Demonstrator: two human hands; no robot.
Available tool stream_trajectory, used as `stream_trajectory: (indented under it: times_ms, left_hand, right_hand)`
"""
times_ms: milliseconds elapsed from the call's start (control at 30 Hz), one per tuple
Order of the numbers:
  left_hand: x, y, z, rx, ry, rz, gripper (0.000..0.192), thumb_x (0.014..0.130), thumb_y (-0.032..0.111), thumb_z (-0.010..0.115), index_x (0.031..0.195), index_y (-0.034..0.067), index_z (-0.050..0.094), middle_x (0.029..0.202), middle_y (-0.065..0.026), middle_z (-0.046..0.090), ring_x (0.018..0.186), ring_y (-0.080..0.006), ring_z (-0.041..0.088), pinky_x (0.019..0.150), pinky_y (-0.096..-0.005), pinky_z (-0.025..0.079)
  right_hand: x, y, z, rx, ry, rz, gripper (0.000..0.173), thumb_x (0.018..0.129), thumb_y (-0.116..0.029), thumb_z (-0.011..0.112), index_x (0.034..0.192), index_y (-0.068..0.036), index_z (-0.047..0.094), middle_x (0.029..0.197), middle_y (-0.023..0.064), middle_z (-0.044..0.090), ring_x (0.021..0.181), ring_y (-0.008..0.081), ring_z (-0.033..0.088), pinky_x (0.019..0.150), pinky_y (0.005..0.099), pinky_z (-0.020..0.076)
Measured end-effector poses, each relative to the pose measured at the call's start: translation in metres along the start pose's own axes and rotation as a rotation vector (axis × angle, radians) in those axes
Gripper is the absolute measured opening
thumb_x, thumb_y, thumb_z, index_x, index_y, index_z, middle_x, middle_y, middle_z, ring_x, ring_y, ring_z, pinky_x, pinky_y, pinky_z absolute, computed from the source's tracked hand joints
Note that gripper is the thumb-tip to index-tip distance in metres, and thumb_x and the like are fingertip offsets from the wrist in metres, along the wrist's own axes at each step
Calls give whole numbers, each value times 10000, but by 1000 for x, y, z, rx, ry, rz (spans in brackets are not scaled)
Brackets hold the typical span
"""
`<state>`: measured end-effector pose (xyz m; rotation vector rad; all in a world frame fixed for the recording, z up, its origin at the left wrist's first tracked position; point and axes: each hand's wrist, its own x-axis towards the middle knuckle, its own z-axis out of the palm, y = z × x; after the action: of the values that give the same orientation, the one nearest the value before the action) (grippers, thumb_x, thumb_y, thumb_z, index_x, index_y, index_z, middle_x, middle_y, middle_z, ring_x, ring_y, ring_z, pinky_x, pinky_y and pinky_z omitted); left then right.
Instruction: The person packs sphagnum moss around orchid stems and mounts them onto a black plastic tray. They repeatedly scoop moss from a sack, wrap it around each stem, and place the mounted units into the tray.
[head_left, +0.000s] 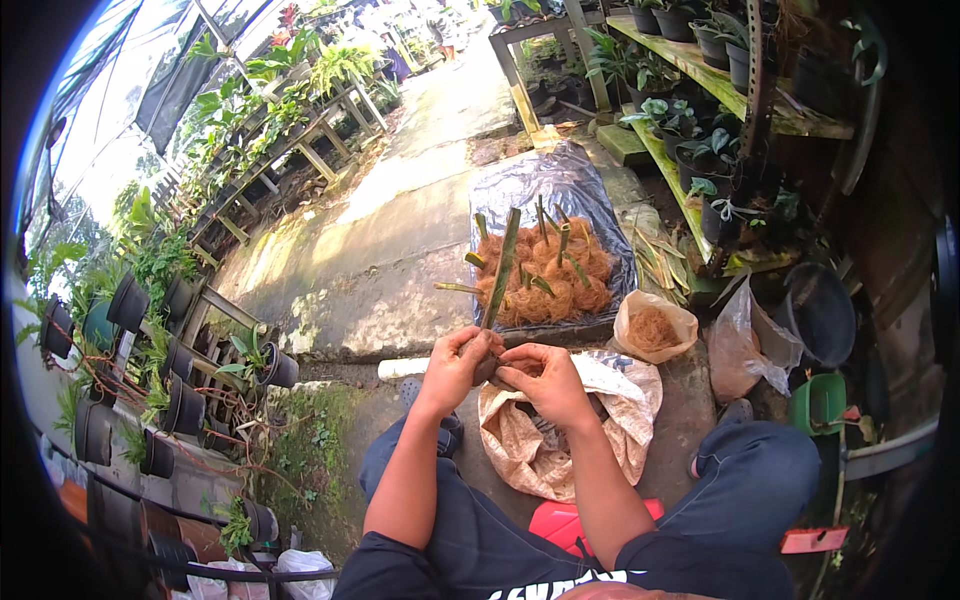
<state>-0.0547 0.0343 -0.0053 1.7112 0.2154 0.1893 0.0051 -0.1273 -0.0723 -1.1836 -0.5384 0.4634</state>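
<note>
Above an open woven sack (517, 450), my left hand (459, 367) grips a long green leaf cutting (504, 262) that stands nearly upright. A dark clump (486, 370) surrounds its lower end, partly hidden by my fingers. My right hand (546, 379) pinches at this clump with thumb and fingers, close against the left hand. Beyond both hands, several balls of brown coconut fibre (551, 289) with cut leaves sticking out rest on a black plastic sheet (517, 184). The sack's inside is shadowed and partly covered by my right hand.
A bag of loose fibre (652, 334) stands right of the sack, near a clear plastic bag (739, 360), a black bucket (820, 315) and a green container (817, 405). Potted plants (180, 405) line the left; plant shelves (675, 187) rise at right. A red seat (555, 521) is under me.
</note>
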Motion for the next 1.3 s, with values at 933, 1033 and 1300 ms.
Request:
stream_trajectory:
  times_ms: [933,1033,1300]
  left_hand:
    - [-7,7,7,-142,-102,2,268,1003,168,651,1203,-11,646,1056,-56,708,920,-118,677,848,-271,551]
    - [-5,-2,6,-334,-87,-33,283,1029,244,622,1157,-6,655,1029,-68,707,895,-138,688,845,-282,553]
    - [-2,-9,6,-172,122,-108,388,1032,358,573,924,-2,671,831,-73,674,747,-156,649,693,-309,526]
  right_hand:
    - [3,14,-20,258,-249,76,233,1058,-237,617,1004,-19,680,825,18,688,763,80,648,730,269,538]
    - [4,16,-12,248,-237,52,281,1043,-270,639,1013,4,696,830,33,712,794,84,658,766,272,526]
    - [-2,-2,-1,-153,-230,106,293,1004,-254,660,966,35,689,791,46,694,758,100,635,740,304,515]
